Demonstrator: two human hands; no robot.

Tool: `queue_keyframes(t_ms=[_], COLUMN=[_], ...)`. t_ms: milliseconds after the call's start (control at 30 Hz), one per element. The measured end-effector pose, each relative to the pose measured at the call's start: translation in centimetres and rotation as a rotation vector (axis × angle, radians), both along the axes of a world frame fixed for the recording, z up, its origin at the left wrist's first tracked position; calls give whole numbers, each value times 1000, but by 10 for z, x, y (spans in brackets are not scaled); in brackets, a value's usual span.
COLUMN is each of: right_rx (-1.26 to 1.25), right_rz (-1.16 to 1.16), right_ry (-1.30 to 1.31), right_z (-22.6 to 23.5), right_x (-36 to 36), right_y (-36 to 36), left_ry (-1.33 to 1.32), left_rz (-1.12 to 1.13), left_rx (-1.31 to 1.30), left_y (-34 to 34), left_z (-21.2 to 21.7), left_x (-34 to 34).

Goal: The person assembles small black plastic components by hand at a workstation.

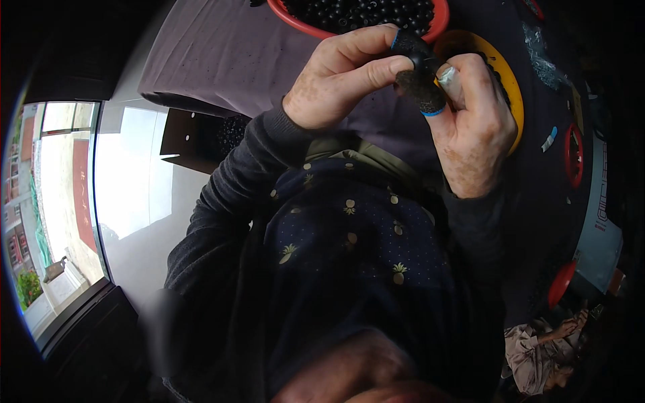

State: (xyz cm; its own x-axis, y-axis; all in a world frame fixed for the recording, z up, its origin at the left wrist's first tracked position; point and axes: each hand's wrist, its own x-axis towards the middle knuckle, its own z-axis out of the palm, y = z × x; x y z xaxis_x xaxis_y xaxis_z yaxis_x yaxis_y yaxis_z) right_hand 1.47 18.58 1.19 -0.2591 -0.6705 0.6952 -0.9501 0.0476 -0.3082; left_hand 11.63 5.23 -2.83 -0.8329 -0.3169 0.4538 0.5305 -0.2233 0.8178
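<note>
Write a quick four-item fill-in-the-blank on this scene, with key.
1. The basin of black round pieces is ____.
2. The right hand partly hides a ____ bowl.
3. Fruits printed on the navy garment are ____.
4. The right thumb's black cover has a ____ edge.

Missing: red; yellow; pineapples; blue.

On my feed: one small black piece (418, 61) — rounded, with a faint sheen on the side I can see. The left hand (339, 77) pinches it at the fingertips, with the fingers of the right hand (477, 127) drawn in close beside it. Raised up, near the red bowl's rim (295, 23). Dark finger covers (430, 101) crowd around it — I can't make out its full outline or its tilt.
</note>
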Motion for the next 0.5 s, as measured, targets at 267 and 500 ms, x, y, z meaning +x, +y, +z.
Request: queue_keyframes(t_ms=[267, 500], right_rx=[-8, -51], right_rz=[-43, -70], right_ry=[43, 133], right_z=[1, -2], right_x=[0, -3], right_y=[1, 0], left_ry=[15, -3], left_rz=[76, 20], left_rx=[-11, -98], left_y=[7, -1], left_z=[3, -3], left_x=[0, 2])
